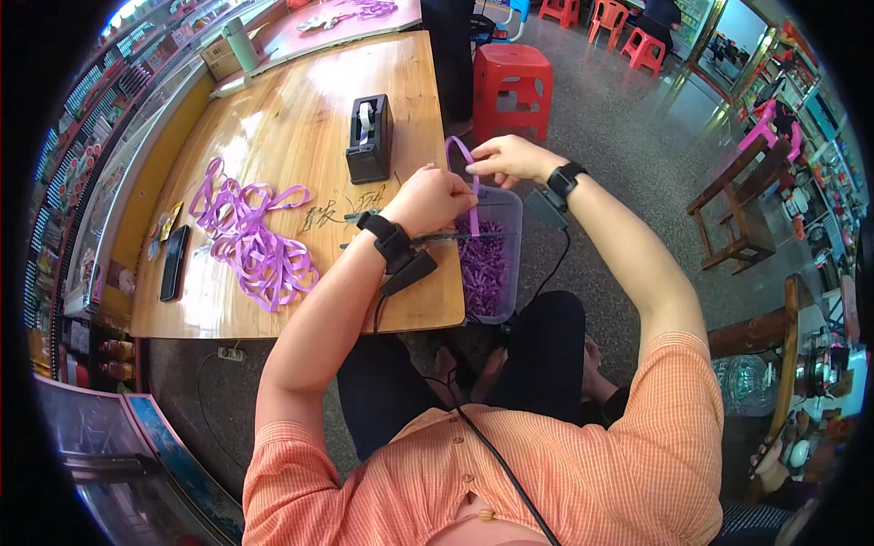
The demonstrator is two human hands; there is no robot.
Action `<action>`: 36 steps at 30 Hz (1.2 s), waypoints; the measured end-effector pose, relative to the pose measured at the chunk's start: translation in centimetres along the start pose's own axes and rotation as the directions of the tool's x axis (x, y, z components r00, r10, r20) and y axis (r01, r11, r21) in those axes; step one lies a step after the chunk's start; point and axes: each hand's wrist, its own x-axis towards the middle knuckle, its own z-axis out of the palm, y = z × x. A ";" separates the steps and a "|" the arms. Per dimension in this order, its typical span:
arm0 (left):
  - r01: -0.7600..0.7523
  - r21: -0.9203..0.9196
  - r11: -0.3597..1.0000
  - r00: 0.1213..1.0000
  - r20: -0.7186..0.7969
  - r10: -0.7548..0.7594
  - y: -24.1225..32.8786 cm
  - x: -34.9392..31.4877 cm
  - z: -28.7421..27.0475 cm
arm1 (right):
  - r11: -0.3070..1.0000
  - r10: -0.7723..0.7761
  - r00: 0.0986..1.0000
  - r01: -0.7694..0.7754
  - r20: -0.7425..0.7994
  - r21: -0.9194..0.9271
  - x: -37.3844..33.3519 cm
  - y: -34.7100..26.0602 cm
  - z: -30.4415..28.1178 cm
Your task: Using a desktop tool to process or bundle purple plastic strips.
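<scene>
Over the table's right edge, my left hand (pixel 437 197) is closed on a narrow purple ribbon (pixel 474 218). The ribbon arches up between my hands, and one end hangs down over a clear plastic bin (pixel 515 264). My right hand (pixel 512 161) pinches the ribbon's upper part with thumb and fingers. Many short purple ribbon pieces (pixel 483 273) fill the bin below. A thin dark bar (pixel 446 237) runs from the table across the bin's top, just below my left hand; its kind is unclear. A tangled heap of purple ribbon (pixel 259 241) lies on the wooden table (pixel 273 136).
A black tape dispenser (pixel 369 141) stands ahead of my left hand. At the table's left lies a black phone-like slab (pixel 175 263). A green bottle (pixel 240 45) is at the far left. Beyond the bin is a red stool (pixel 513 86); a wooden chair (pixel 742 214) stands right.
</scene>
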 end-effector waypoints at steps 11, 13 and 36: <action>0.038 -0.030 0.999 0.999 -0.008 -0.038 -1.1 0.7 0.5 | 0.966 -0.138 0.978 0.168 -0.155 0.197 -8.0 6.2 7.9; 0.049 -0.032 0.998 0.999 0.004 -0.049 -0.6 0.6 0.4 | 0.952 -0.212 0.951 0.254 -0.226 0.173 -7.4 6.7 10.1; 0.067 -0.009 0.998 0.998 0.010 -0.067 -0.5 0.1 0.1 | 0.956 -0.226 0.739 0.293 -0.635 0.002 -12.0 11.9 19.3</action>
